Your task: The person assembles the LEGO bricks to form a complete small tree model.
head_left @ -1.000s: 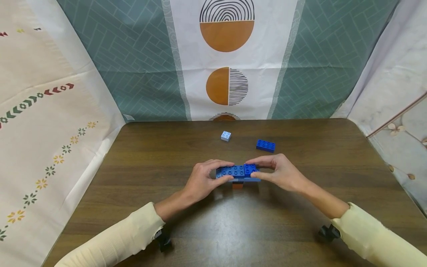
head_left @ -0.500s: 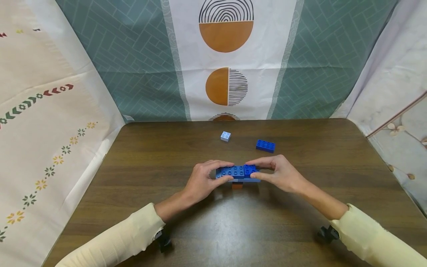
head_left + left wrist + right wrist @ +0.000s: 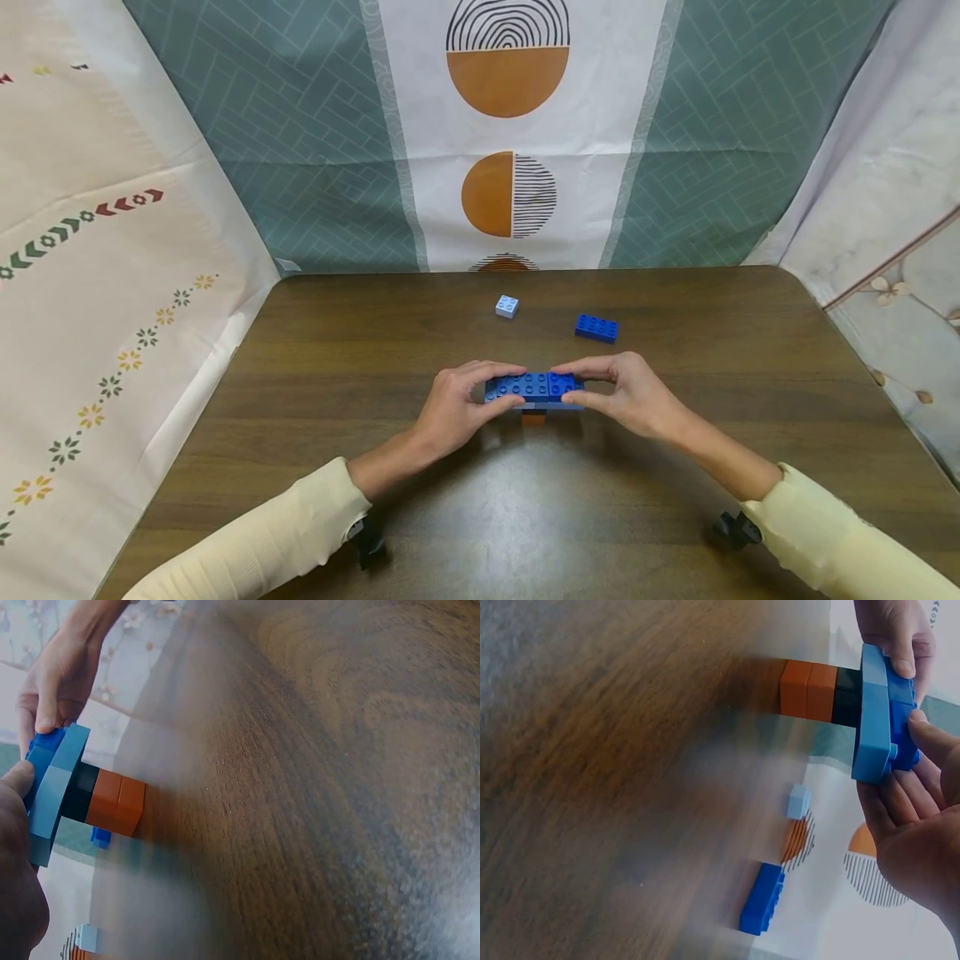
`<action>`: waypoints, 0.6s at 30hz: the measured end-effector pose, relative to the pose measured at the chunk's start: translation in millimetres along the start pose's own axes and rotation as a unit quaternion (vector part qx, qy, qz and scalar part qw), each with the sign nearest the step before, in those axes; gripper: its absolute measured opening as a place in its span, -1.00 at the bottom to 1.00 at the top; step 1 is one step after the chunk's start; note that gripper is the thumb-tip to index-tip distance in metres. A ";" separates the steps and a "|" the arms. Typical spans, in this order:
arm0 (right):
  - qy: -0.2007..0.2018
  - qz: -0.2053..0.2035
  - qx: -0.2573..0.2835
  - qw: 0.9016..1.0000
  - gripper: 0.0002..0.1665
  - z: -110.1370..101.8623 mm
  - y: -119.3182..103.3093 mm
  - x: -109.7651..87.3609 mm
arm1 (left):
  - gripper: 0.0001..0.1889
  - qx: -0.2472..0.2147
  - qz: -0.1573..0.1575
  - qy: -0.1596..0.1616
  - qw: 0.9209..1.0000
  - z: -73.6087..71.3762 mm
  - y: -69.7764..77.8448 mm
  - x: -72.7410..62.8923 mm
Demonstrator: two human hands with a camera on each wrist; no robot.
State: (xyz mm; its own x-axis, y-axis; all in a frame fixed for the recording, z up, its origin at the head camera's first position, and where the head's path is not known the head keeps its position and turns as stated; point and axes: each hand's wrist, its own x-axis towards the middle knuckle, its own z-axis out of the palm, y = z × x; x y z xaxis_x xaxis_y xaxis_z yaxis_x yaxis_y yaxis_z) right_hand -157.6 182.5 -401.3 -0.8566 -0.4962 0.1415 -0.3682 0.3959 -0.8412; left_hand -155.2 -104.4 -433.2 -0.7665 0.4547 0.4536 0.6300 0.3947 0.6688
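Observation:
A tower of toy building bricks stands on the table: two orange bricks (image 3: 116, 799) at the bottom, a dark brick (image 3: 80, 793) above them, then a wider light blue layer (image 3: 875, 712). On top, a long medium-blue brick (image 3: 523, 386) and a shorter deep-blue brick (image 3: 562, 385) sit side by side. My left hand (image 3: 452, 410) pinches the medium-blue brick between thumb and fingers. From the other side, my right hand (image 3: 633, 393) pinches the deep-blue brick, its thumb at the near face. My fingers partly hide both top bricks.
Behind the tower, a small pale blue brick (image 3: 507, 307) and a loose deep-blue brick (image 3: 597, 327) lie on the wooden table (image 3: 360, 333). Patterned cloths (image 3: 337, 167) hang along the table's back and sides.
The deep-blue brick has sunk slightly and now looks level with the medium-blue one. My right hand has lowered a little with it; my left hand keeps its hold.

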 end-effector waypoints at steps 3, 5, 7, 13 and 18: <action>0.002 -0.005 0.002 1.000 -0.59 1.0 1.0 -0.5 | -0.62 0.000 0.002 0.001 1.000 0.4 -0.6 -0.7; 0.002 -0.006 0.004 1.000 -0.58 1.3 1.7 -0.3 | -0.62 0.000 0.003 0.001 1.000 0.6 -0.8 -0.9; 0.000 -0.006 0.005 1.000 -0.58 1.5 2.4 0.2 | -0.62 0.000 0.002 0.002 1.000 0.7 -0.9 -1.0; 0.003 -0.010 -0.003 1.000 -0.58 3.9 3.5 0.0 | -0.62 0.005 0.004 0.006 1.000 1.2 -0.8 -1.5; -0.001 -0.007 -0.005 1.000 -0.57 2.9 2.4 -1.0 | -0.62 0.009 0.005 0.007 1.000 1.3 0.4 -0.9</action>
State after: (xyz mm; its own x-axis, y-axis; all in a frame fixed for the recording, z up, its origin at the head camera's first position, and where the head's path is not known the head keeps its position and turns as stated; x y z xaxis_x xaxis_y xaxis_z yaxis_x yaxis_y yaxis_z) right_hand -156.5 181.7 -404.9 -0.8508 -0.5027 0.1530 -0.3841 0.3965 -0.8338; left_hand -154.1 -103.6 -434.1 -0.7616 0.4481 0.4681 0.6397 0.4044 0.6536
